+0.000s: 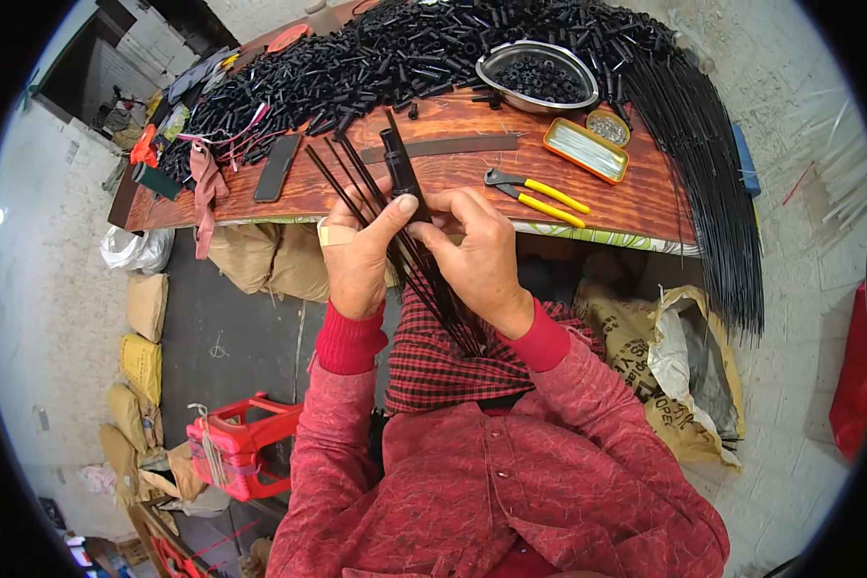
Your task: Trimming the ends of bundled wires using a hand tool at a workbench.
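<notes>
Both hands meet just above the table (pixel 587 183) edge. The left hand (pixel 361 260) and right hand (pixel 477 255) close tight around thin black rods (pixel 424 275) (a fanned-out bunch) and a black tube (pixel 400 164).

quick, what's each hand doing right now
Left hand: closed on the bundle of thin black rods, thumb pressing the black tube.
Right hand: closed around the same bundle of thin black rods.

The lower ends of the thin black rods (pixel 424 275) vanish behind the right hand (pixel 477 255) and the checked cloth (pixel 443 361). At twelve o'clock, the heap of black tubes (pixel 404 48) is cut off by the rim. The contents of the small round tin (pixel 607 125) are too small to tell.
</notes>
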`<state>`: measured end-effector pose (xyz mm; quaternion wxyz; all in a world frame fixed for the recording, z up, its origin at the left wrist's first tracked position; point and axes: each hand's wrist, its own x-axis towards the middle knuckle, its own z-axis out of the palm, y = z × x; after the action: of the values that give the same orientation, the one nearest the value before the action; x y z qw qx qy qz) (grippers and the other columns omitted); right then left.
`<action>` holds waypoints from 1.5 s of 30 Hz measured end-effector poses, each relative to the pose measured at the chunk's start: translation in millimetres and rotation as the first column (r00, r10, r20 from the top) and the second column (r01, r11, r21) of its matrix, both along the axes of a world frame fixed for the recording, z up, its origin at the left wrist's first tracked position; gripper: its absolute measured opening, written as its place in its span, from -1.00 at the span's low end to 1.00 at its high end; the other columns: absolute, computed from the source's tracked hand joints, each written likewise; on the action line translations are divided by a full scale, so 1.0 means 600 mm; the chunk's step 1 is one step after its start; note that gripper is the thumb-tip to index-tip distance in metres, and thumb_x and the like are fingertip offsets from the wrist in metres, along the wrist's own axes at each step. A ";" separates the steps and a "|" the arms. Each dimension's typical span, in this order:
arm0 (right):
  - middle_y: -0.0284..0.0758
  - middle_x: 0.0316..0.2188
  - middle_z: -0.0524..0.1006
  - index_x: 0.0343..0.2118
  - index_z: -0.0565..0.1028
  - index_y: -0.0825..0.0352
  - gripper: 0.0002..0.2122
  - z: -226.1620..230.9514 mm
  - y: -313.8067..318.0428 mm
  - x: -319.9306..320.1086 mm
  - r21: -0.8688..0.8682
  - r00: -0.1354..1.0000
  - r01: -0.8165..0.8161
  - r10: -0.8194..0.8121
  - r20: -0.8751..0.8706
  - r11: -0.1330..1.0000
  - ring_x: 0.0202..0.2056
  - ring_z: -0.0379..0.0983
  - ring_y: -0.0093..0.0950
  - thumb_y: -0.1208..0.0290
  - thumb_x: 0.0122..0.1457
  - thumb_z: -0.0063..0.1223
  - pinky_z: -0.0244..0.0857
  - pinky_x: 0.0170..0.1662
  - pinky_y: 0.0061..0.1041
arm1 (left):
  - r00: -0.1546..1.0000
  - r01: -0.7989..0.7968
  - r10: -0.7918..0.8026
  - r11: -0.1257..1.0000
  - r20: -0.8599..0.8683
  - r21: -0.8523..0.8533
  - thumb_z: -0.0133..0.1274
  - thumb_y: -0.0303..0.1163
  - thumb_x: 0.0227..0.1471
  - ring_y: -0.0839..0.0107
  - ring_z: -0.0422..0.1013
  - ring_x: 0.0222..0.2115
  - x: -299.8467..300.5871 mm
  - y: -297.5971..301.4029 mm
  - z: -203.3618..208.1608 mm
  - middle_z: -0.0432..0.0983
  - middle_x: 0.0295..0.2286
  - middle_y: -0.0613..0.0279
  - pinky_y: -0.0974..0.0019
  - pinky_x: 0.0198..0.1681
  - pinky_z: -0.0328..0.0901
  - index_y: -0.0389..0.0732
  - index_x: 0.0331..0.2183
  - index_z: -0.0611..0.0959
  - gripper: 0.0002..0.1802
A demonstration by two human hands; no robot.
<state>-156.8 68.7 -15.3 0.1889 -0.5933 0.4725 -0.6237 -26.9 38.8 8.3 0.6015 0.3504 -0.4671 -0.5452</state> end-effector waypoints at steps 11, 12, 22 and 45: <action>-0.40 -0.36 0.58 -0.24 0.55 0.43 -0.83 -0.013 -0.021 -0.043 0.136 0.892 -0.321 0.251 0.377 0.937 -0.33 0.47 -0.68 0.64 0.07 0.19 0.38 -0.26 -0.66 | 0.937 0.348 -0.348 0.937 0.035 0.013 -0.09 -0.70 0.02 0.39 0.42 -0.06 0.029 0.000 0.022 0.47 -0.05 0.08 0.33 0.06 0.28 -0.44 0.08 0.42 -0.48; -0.40 -0.36 0.58 -0.24 0.55 0.43 -0.83 -0.012 -0.021 -0.048 0.136 0.894 -0.315 0.245 0.375 0.939 -0.33 0.47 -0.68 0.64 0.07 0.19 0.38 -0.26 -0.66 | 0.935 0.353 -0.354 0.935 0.033 0.012 -0.09 -0.70 0.02 0.39 0.42 -0.06 0.026 -0.001 0.024 0.47 -0.05 0.08 0.33 0.06 0.28 -0.44 0.08 0.42 -0.48; -0.36 -0.31 0.59 -0.19 0.54 0.43 -0.80 -0.018 -0.004 -0.081 0.210 0.732 -0.534 0.324 0.599 0.819 -0.30 0.51 -0.61 0.64 0.09 0.18 0.42 -0.20 -0.62 | 0.966 0.242 -0.245 0.969 0.082 0.041 0.08 -0.64 0.03 0.48 0.47 -0.19 -0.006 0.016 0.022 0.55 -0.17 0.12 0.43 -0.06 0.35 -0.45 -0.02 0.52 -0.58; -0.39 -0.29 0.57 -0.24 0.56 0.41 -0.82 -0.009 0.013 -0.082 0.151 0.730 -0.544 0.377 0.570 0.825 -0.26 0.49 -0.59 0.65 0.06 0.20 0.39 -0.13 -0.60 | 0.957 0.240 -0.253 0.965 0.140 0.107 0.17 -0.64 -0.03 0.56 0.49 -0.30 -0.006 0.018 0.032 0.60 -0.29 0.21 0.49 -0.19 0.39 -0.35 -0.17 0.61 -0.70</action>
<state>-206.0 76.7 -20.7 0.5490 -0.4658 0.3308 -0.6101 -30.5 49.3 27.3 0.4751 0.3565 -0.5272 -0.6077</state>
